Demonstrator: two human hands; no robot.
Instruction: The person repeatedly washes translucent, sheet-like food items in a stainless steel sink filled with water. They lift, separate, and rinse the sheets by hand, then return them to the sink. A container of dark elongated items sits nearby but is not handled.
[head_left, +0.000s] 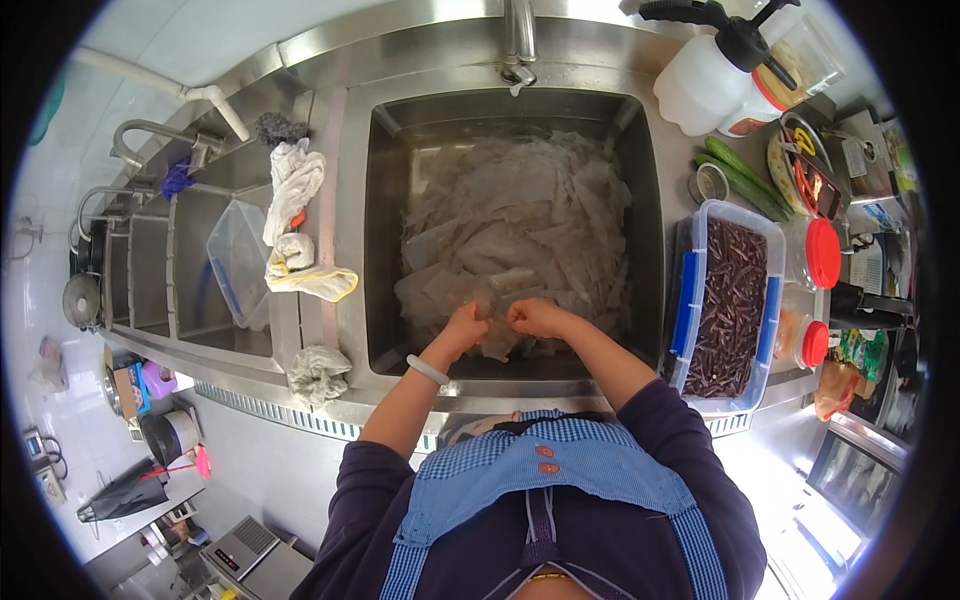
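Observation:
A deep stainless steel sink (649, 225) lies before me, with a large heap of pale, translucent sheet-like pieces (517, 195) in water. Over the near part of the heap, my left hand (468, 325) has its fingers curled at a thin translucent piece. Just to its right, my right hand (535, 317) has thumb and fingers pinched together beside the same material. A small gap separates the two hands. Whether each hand grips a piece is hard to tell, since the material is see-through. A pale bangle (427, 370) circles my left wrist.
Right of the sink stand a plastic tub of dark reddish pieces (726, 307), red-lidded jars (823, 253), cucumbers (742, 176) and a pump sprayer (705, 82). A faucet (520, 37) rises behind. White cloths (292, 187) and a crumpled plastic bag (319, 373) lie left.

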